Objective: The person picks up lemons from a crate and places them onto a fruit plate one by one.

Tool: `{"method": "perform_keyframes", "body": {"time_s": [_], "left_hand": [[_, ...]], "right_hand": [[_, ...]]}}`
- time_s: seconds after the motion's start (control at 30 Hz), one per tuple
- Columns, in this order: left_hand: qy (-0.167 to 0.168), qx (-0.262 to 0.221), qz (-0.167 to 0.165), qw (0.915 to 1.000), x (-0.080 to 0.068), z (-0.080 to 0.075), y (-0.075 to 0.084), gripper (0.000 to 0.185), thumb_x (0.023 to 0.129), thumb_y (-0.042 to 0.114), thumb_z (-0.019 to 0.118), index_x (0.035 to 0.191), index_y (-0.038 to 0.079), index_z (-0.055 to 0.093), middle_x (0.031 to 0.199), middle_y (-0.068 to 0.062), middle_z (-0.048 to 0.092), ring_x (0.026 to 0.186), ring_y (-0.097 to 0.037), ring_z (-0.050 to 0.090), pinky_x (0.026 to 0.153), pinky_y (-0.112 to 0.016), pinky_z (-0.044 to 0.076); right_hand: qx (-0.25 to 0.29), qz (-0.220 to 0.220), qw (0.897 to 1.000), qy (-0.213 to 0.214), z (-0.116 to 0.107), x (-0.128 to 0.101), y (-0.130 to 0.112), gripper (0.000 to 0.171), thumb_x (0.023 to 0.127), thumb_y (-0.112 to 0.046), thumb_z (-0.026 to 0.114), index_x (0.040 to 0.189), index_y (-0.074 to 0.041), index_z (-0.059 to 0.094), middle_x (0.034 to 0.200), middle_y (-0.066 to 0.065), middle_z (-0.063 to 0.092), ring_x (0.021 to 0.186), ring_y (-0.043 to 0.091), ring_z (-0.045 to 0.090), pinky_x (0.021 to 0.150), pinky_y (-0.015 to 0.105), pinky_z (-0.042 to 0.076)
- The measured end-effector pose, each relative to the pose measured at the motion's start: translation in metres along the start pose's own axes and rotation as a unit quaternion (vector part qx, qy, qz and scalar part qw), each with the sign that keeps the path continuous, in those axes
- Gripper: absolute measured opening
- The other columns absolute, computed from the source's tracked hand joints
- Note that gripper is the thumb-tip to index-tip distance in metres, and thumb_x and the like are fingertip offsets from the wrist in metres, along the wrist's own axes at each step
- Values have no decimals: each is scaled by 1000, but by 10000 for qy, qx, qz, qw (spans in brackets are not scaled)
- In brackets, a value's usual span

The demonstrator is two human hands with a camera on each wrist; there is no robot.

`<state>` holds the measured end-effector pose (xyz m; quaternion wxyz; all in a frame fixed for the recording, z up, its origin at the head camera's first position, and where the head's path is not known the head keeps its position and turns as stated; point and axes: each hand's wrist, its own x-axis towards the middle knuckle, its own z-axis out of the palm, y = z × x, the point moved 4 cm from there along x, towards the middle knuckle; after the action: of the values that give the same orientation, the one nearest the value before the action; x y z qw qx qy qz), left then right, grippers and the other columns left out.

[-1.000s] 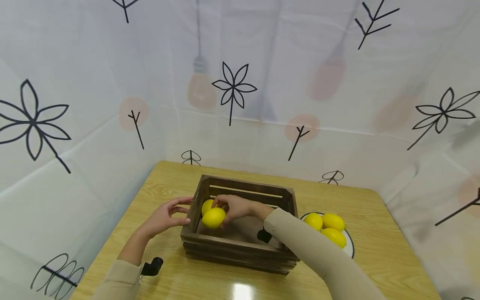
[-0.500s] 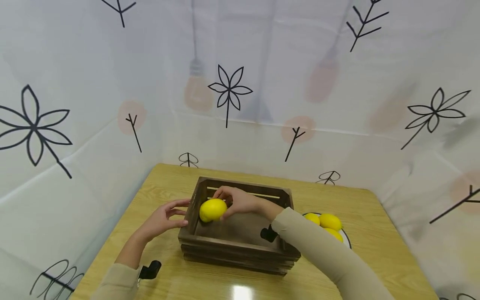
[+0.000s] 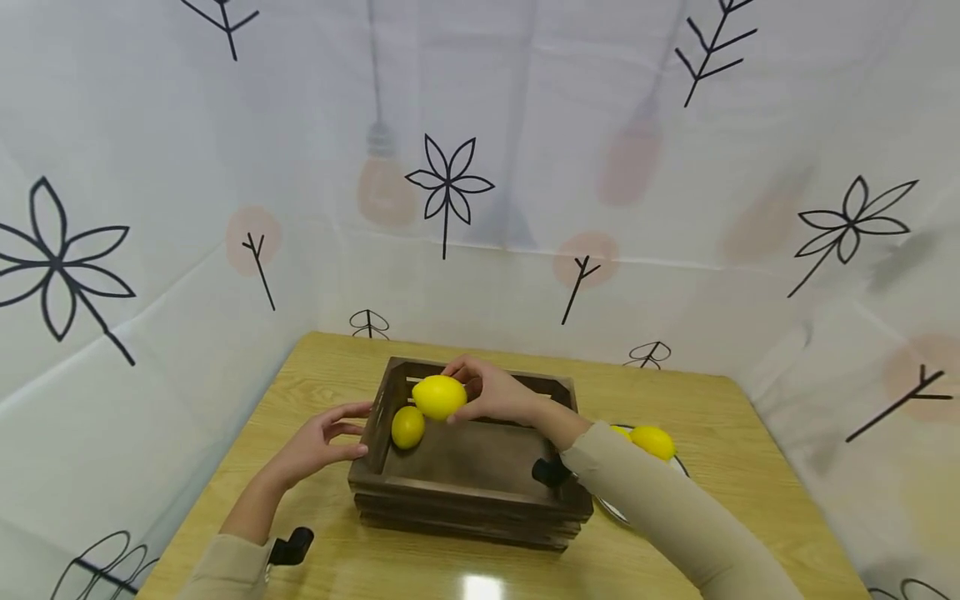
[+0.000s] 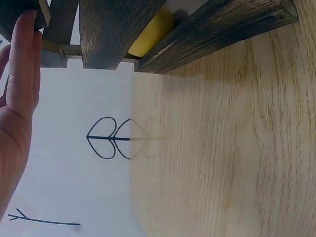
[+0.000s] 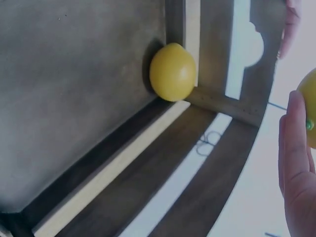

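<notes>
- The right hand (image 3: pixel 495 394) pinches a lemon (image 3: pixel 439 397) up over the left half of the crate (image 3: pixel 468 493); its long side runs about along the crate's long side.
- This lemon sits at the left of the right hand's palm, so the right hand is much nearer to it than the left.
- The left hand (image 3: pixel 318 446) has loose, straight fingers and holds no fruit; its fingertips touch the crate's left end.
- A second lemon (image 3: pixel 408 428) lies inside the crate, near the back left corner, apart from the held one.
- The crate's floor shows to the right of that lemon; the high edges are all around.
- Right of the crate, more lemons (image 3: pixel 652 442) sit on a plate (image 3: pixel 613 511) on the bench (image 3: pixel 757 492); the right sleeve (image 3: pixel 667 517) hides some, so I can't count them.
</notes>
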<state>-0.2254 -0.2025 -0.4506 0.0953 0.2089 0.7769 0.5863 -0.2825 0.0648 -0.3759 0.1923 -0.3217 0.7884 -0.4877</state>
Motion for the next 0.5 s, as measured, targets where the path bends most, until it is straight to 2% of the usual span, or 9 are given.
{"method": "perform_keyframes", "body": {"time_s": [0.03,0.23,0.5], "left_hand": [[-2,8,6,10000,0,0,0,61,85,13,69,139,5,42,140,-19,38,115,-39,47,82,-31,49],[12,42,-2,10000,0,1,1,61,85,13,69,139,5,42,140,-19,38,115,-39,47,82,-30,49],[5,44,37,10000,0,1,0,61,85,13,69,139,5,42,140,-20,38,114,-35,49,81,-30,49]], "right_hand": [[11,32,10000,76,-3,-2,-1,57,72,-11,80,121,-11,50,110,8,55,92,22,59,80,36,49],[225,130,9988,405,-19,-17,-4,59,74,-13,80,123,-13,48,113,10,52,99,24,58,82,39,49],[536,259,9941,902,-35,-34,-7,59,73,-8,79,122,-11,48,112,15,49,93,27,59,75,37,51]]}}
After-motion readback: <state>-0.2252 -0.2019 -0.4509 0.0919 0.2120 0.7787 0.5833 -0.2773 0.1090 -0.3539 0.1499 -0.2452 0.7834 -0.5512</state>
